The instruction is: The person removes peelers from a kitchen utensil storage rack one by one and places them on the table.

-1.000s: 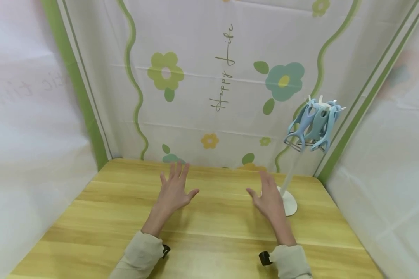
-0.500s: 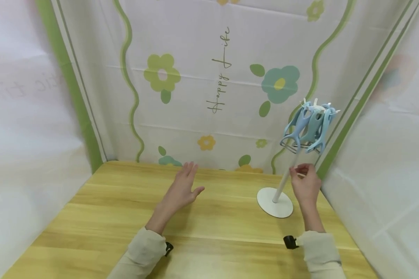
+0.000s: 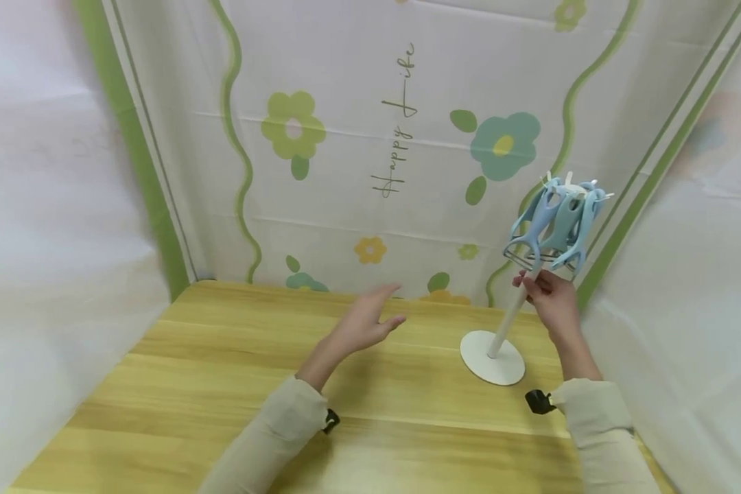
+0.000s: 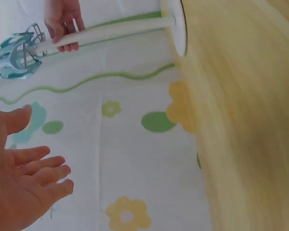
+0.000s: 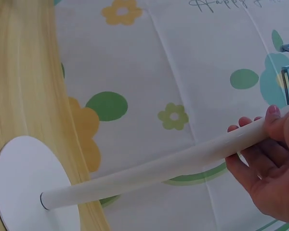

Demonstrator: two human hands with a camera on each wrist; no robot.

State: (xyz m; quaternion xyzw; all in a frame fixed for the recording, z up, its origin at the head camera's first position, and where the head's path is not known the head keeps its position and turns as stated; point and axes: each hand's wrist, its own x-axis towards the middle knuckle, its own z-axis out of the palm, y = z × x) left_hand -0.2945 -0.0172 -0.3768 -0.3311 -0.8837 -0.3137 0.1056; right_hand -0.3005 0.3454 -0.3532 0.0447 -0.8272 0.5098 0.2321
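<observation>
On the right of the table, in the head view, stands a white stand with a round base. Several blue and teal Y-shaped peelers hang from hooks at its top, metal blades downward. Below the blades, my right hand holds the upper part of the pole. The right wrist view shows the thumb and fingers curled around the white pole. My left hand hovers over the middle of the table, apart from the stand. Its fingers are spread loosely and the palm bears nothing.
A wooden table fills the lower part of the head view. Behind it hangs a white curtain with printed flowers. White cloth walls with green edges close off both sides.
My right hand has moved right and up from beside the base and taken hold of the pole. My left hand has shifted right. The stand stays on the table.
</observation>
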